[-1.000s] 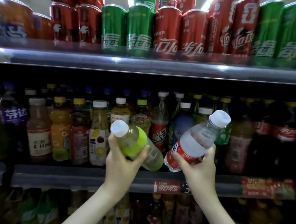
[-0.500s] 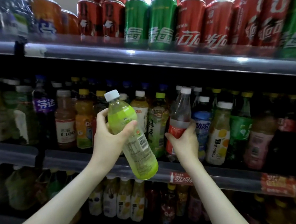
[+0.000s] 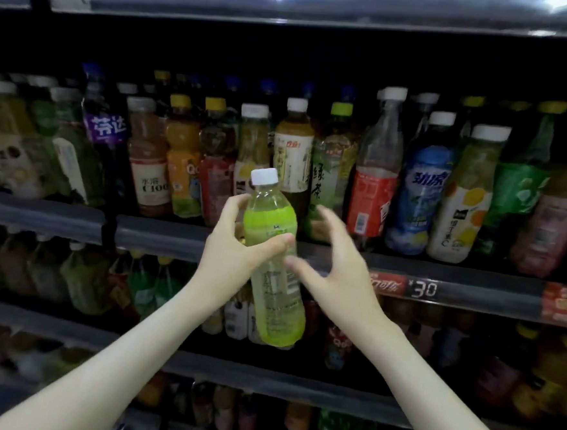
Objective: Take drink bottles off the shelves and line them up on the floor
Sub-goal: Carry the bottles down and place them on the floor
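Left hand (image 3: 236, 251) grips with curled fingers (image 3: 230, 211); right hand (image 3: 335, 272) just beside it, fingers spread.

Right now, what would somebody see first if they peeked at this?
The yellow-green drink bottle in the very middle, held up by the left hand around its upper half. The right hand is spread open just beside it, holding nothing. Behind them, a row of colourful bottles crowds the dark shelf.
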Demonstrator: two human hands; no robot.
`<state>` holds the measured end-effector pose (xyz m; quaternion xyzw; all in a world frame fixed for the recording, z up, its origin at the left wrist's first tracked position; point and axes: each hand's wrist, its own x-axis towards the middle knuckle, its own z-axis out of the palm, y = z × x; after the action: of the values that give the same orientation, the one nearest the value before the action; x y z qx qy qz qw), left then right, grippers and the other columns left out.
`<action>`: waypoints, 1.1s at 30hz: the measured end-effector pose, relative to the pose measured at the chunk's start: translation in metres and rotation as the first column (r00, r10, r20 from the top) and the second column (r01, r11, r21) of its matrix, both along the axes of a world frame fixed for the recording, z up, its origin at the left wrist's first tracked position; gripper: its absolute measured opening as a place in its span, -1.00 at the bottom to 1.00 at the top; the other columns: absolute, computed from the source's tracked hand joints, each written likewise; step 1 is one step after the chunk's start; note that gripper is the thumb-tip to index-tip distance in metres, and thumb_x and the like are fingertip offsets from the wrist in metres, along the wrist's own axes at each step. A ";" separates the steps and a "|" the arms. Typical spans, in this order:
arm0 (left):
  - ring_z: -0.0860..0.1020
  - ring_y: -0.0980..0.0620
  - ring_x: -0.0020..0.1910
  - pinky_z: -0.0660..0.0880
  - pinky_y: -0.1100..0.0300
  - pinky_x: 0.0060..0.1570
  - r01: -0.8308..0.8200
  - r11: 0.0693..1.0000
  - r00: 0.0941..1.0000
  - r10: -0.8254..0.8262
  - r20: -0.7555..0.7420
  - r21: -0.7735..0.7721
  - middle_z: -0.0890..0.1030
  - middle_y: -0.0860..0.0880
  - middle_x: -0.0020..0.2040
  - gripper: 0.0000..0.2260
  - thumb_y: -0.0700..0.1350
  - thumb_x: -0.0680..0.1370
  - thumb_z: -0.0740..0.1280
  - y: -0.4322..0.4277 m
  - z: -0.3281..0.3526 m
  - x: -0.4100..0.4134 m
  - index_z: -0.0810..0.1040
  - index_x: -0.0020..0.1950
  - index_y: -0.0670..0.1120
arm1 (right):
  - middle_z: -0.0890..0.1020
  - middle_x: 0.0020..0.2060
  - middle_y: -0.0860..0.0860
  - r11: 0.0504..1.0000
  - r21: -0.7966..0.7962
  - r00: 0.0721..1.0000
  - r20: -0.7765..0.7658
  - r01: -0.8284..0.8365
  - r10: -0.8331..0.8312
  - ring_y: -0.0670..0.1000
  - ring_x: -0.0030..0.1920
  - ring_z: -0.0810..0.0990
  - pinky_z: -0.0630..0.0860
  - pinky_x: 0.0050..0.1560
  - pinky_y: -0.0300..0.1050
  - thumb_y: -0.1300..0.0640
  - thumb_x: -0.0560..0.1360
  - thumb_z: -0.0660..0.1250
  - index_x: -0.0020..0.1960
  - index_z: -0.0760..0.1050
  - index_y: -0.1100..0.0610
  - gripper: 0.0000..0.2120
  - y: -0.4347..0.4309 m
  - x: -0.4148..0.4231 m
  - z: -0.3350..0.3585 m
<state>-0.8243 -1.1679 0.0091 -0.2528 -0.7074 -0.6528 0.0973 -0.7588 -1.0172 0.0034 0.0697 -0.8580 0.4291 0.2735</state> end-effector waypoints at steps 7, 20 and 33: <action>0.64 0.06 0.02 0.57 -0.09 0.06 0.010 0.997 0.990 0.001 0.142 -0.074 0.67 0.07 0.01 -0.51 0.03 0.28 0.56 -0.023 -0.045 0.007 0.46 0.14 0.18 | 0.61 0.02 -0.28 0.964 -0.158 0.931 0.266 -0.212 0.249 -0.33 0.01 0.57 0.53 0.00 -0.32 0.02 0.38 0.48 0.26 0.30 -0.25 -0.45 -0.028 -0.008 -0.038; 0.53 0.19 0.20 0.52 0.18 0.12 0.135 0.961 0.860 0.008 0.510 -0.242 0.53 0.11 0.27 -0.35 0.10 0.36 0.53 -0.185 -0.120 0.034 0.30 0.37 0.18 | 0.60 0.06 -0.26 0.845 -0.335 0.791 0.325 -0.417 0.519 -0.33 0.07 0.55 0.48 0.01 -0.37 0.13 0.37 0.52 0.27 0.34 -0.18 -0.41 -0.159 -0.041 -0.099; 0.60 0.23 -0.07 0.57 0.16 -0.04 -0.113 0.747 0.812 0.449 0.373 -0.655 0.63 0.14 -0.01 -0.50 0.18 0.29 0.49 -0.457 -0.170 0.046 0.32 0.11 0.20 | 0.53 0.04 -0.12 0.733 0.035 0.685 0.390 -0.679 0.616 -0.16 0.05 0.50 0.38 -0.05 -0.34 -0.08 0.50 0.35 0.12 0.48 -0.01 -0.75 -0.434 -0.103 -0.082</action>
<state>-0.7786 -1.6247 -0.1611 0.0249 -0.9079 -0.4112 -0.0776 -0.8621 -1.4511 -0.0788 0.3151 -0.8461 0.4255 -0.0620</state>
